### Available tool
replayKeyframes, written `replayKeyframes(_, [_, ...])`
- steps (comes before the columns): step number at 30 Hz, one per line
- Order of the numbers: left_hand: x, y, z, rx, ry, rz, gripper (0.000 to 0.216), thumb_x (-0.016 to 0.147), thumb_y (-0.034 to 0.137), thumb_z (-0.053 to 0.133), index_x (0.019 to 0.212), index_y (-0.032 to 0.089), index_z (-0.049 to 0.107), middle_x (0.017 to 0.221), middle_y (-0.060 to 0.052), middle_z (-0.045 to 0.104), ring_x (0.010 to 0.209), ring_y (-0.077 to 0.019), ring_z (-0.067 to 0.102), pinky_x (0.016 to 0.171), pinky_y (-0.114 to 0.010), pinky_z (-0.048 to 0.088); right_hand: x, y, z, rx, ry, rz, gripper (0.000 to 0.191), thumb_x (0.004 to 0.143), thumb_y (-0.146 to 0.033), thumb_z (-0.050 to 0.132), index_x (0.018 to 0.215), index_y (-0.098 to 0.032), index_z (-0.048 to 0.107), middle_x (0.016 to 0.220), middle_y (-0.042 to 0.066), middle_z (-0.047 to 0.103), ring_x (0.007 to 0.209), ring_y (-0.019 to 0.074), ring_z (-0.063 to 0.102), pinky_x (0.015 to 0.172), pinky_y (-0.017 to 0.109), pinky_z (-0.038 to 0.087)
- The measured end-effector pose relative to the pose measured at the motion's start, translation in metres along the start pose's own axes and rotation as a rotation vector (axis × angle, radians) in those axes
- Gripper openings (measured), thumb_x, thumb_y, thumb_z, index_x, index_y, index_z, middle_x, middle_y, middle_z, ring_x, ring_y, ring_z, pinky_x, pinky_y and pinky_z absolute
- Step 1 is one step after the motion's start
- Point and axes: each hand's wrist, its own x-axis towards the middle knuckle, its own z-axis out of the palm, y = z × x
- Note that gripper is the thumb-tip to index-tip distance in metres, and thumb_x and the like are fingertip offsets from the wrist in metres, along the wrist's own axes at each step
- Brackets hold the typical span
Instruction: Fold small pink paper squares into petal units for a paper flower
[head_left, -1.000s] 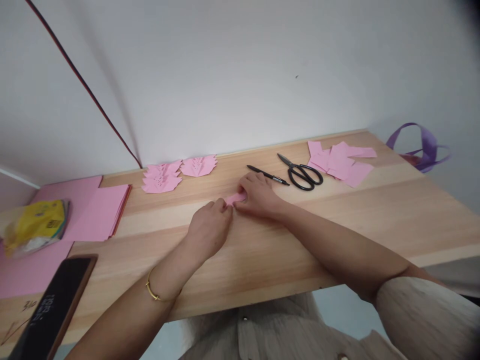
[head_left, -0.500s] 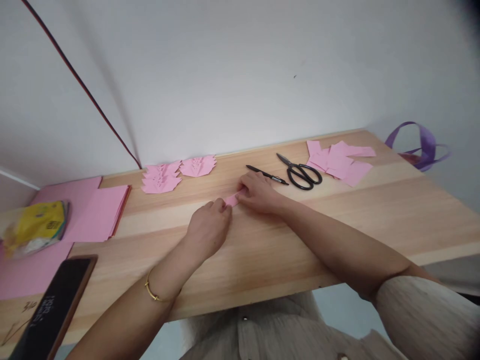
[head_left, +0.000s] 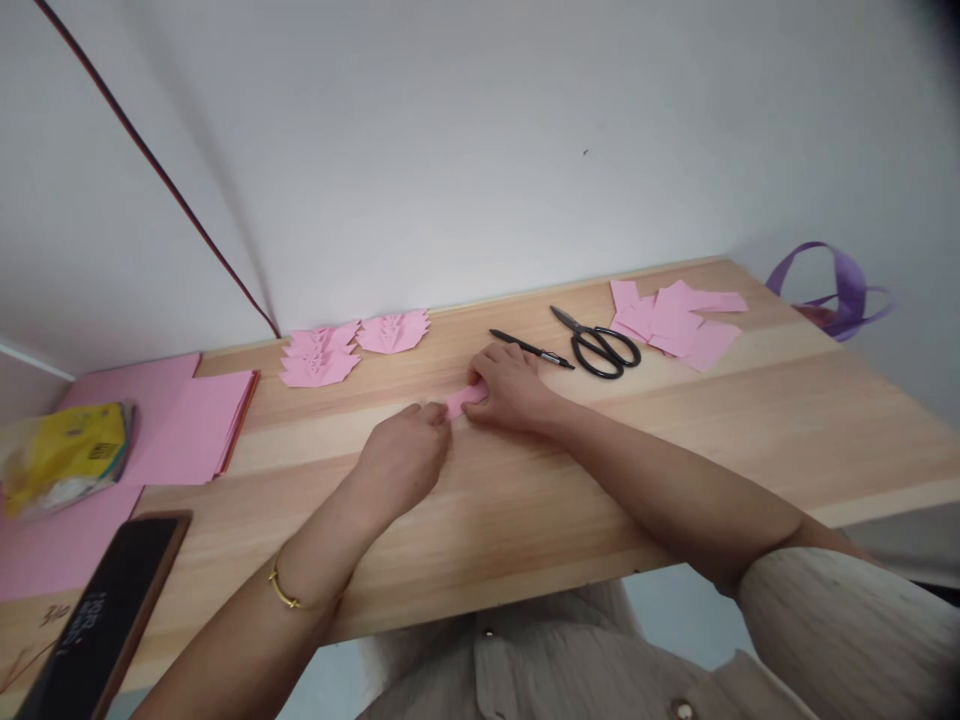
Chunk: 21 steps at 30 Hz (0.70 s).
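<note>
A small folded strip of pink paper [head_left: 463,400] lies low over the wooden table between my two hands. My left hand [head_left: 405,455], with a gold bangle on its wrist, pinches the strip's left end. At the right end, the curled thumb and fingers of my right hand [head_left: 514,388] grip the paper and partly cover it. Just beyond my right hand lies a black pen [head_left: 531,349]. Black-handled scissors [head_left: 598,344] rest to the right of the pen, blades pointing toward the wall.
Pink paper offcuts [head_left: 675,322] are heaped at the back right. Cut, folded pink paper shapes [head_left: 321,355] lie along the wall. On the left are stacked pink sheets [head_left: 191,430], a yellow plastic packet [head_left: 79,445] and a phone [head_left: 112,610]. A purple strap [head_left: 847,290] hangs past the right edge.
My left hand has shifted slightly left and toward me. More of the pink paper strip shows between my hands. My right hand has barely moved and keeps its grip.
</note>
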Motion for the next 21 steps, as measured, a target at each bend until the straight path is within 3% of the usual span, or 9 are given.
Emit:
replayKeyframes(6, [0.001, -0.006, 0.003, -0.041, 0.030, 0.032, 0.035, 0.091, 0.023, 0.034, 0.082, 0.014, 0.067, 0.105, -0.011, 0.062, 0.095, -0.0198, 0.057, 0.080, -0.031, 0.046, 0.001, 0.003, 0.000, 0.005, -0.006, 0.000, 0.027, 0.065, -0.038, 0.062, 0.085, -0.023, 0.054, 0.101, 0.006, 0.054, 0.101, 0.0278, 0.042, 0.086, 0.044, 0.030])
replayKeyframes(11, [0.000, -0.002, 0.000, -0.056, 0.033, -0.011, 0.036, 0.091, 0.024, 0.035, 0.084, 0.014, 0.068, 0.105, -0.011, 0.062, 0.096, -0.0201, 0.057, 0.081, -0.032, 0.046, 0.000, 0.004, -0.004, 0.020, -0.035, -0.012, 0.022, 0.068, -0.032, 0.058, 0.087, -0.023, 0.054, 0.103, 0.006, 0.054, 0.102, 0.0271, 0.042, 0.086, 0.043, 0.031])
replayKeyframes(17, [0.000, 0.002, -0.002, -0.038, 0.032, -0.011, 0.036, 0.092, 0.024, 0.032, 0.091, 0.015, 0.067, 0.105, -0.011, 0.063, 0.096, -0.0201, 0.057, 0.082, -0.033, 0.046, -0.008, -0.012, 0.004, -0.006, 0.081, 0.030, 0.047, 0.062, -0.054, 0.064, 0.096, -0.023, 0.051, 0.104, 0.008, 0.051, 0.102, 0.0286, 0.041, 0.090, 0.045, 0.028])
replayKeyframes(21, [0.000, 0.002, -0.002, -0.004, 0.048, 0.009, 0.036, 0.093, 0.026, 0.031, 0.098, 0.014, 0.065, 0.106, -0.011, 0.063, 0.094, -0.0208, 0.058, 0.078, -0.032, 0.047, -0.010, -0.020, 0.009, -0.003, 0.124, 0.053, 0.048, 0.062, -0.050, 0.064, 0.099, -0.023, 0.049, 0.105, 0.009, 0.050, 0.103, 0.0291, 0.040, 0.091, 0.046, 0.027])
